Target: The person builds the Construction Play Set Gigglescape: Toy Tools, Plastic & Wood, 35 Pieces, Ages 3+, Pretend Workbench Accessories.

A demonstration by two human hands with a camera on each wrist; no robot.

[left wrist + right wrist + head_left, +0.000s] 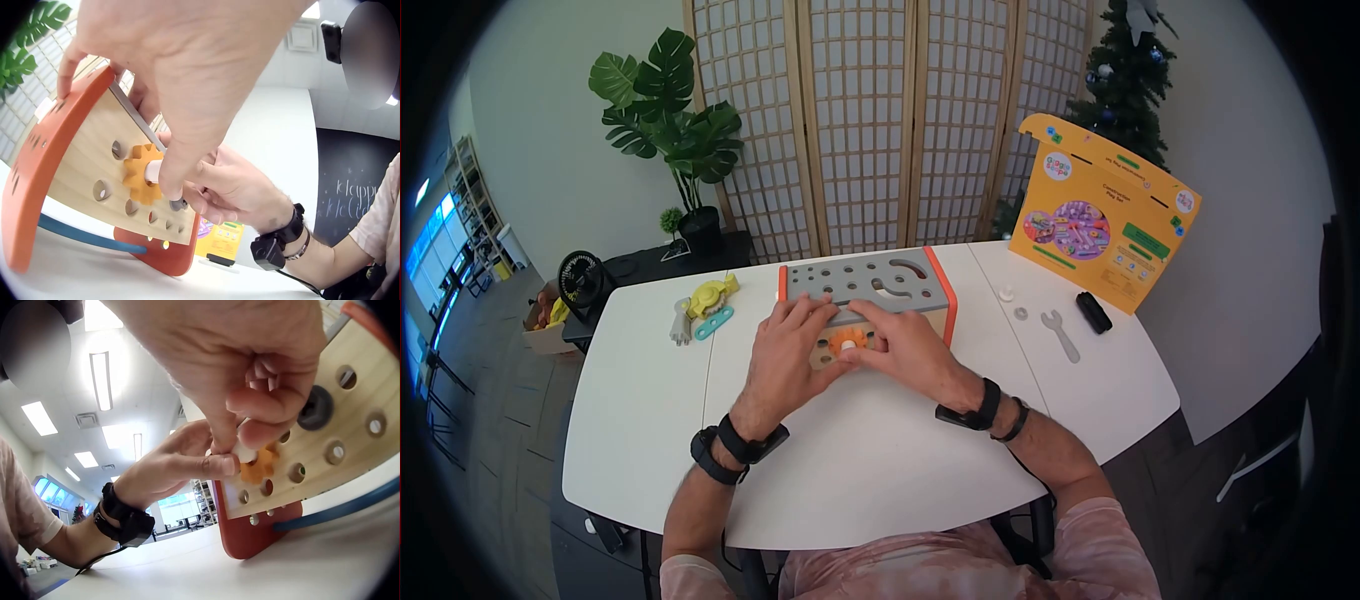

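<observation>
A toy workbench [855, 288] with a grey slotted top, a holed wooden front and orange-red sides stands before me. On its front panel sits an orange gear [139, 178], with a white bolt [152, 172] through its middle. My left hand [783, 345] lays its fingers over the top edge while its thumb presses the bolt. From the other side my right hand [915, 352] pinches the bolt's head, its index finger reaching up to the grey top. A dark grey round piece [317, 408] is set in the panel beside the gear.
On the left lie yellow [712, 295], pale grey [681, 324] and teal [714, 323] toy pieces. To the right are a grey toy wrench [1060, 337], a black object [1092, 313] and small white and grey pieces. A yellow product box [1100, 215] stands behind them.
</observation>
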